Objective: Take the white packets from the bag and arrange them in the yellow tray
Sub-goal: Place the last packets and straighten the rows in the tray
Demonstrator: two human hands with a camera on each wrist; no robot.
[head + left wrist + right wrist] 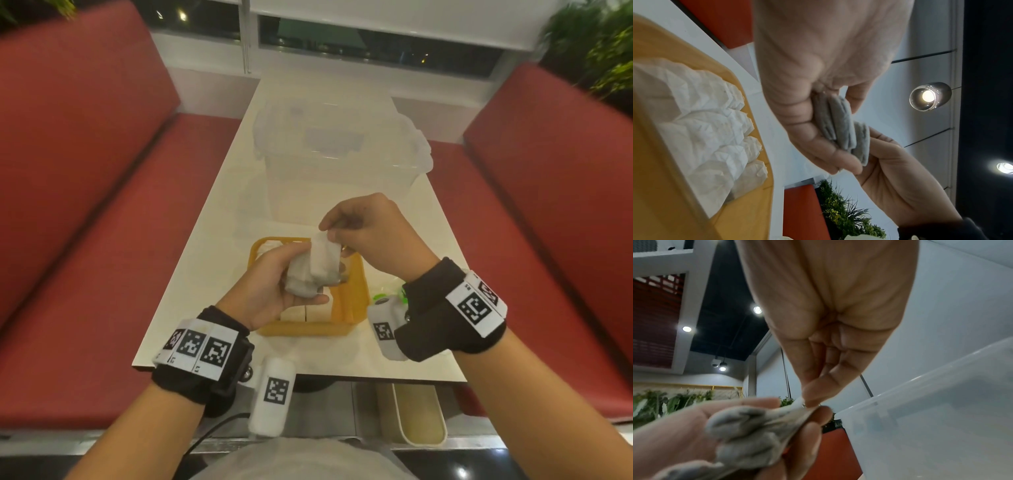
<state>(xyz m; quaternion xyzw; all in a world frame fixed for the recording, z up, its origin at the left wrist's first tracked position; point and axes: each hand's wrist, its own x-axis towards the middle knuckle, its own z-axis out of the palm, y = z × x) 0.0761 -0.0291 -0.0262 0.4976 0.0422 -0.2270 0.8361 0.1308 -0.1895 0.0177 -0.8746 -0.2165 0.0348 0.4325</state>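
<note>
My left hand (pixel 274 277) holds a small bunch of white packets (pixel 310 270) above the yellow tray (pixel 352 298), fingers curled under them. My right hand (pixel 363 226) pinches the top edge of one packet (pixel 322 253) between thumb and forefinger. In the left wrist view the held packets (pixel 840 128) look grey between both hands, and a row of several white packets (pixel 715 134) lies in the tray (pixel 663 186). The right wrist view shows the pinch on the packet's edge (pixel 799 404) over the bunch (pixel 744 431) in my left palm. The bag is hard to make out.
A large clear plastic bin (pixel 339 154) with its lid stands on the white table (pixel 212 219) just behind the tray. Crumpled clear plastic with green print (pixel 387 291) lies right of the tray. Red bench seats (pixel 102 240) flank the table.
</note>
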